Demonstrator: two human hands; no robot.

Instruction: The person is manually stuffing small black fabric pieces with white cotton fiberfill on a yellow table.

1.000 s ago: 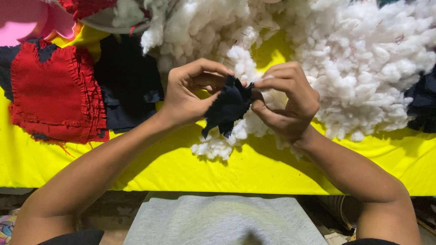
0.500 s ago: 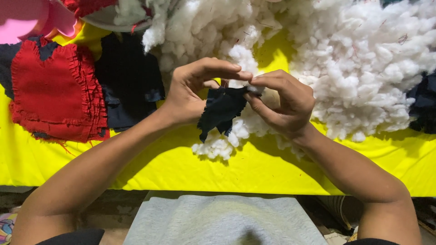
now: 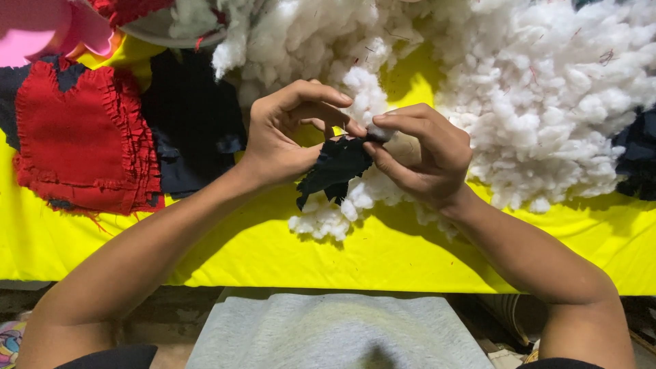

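My left hand (image 3: 287,133) and my right hand (image 3: 420,154) meet above a yellow cloth (image 3: 383,253), both gripping a small black fabric piece (image 3: 333,167) that hangs between them. The right fingers also pinch a tuft of white stuffing (image 3: 378,132) at the top edge of the black piece. Directly under the hands lies a small clump of white stuffing (image 3: 331,212).
A large heap of white stuffing (image 3: 540,89) fills the back and right. A red frilled fabric piece (image 3: 82,140) and a dark navy piece (image 3: 191,123) lie at left. A pink object (image 3: 41,31) sits top left. More dark fabric (image 3: 639,157) shows at the right edge.
Both hands have risen slightly with the black piece. The right fingers now pinch white stuffing at its top edge, and the piece hangs more stretched out.
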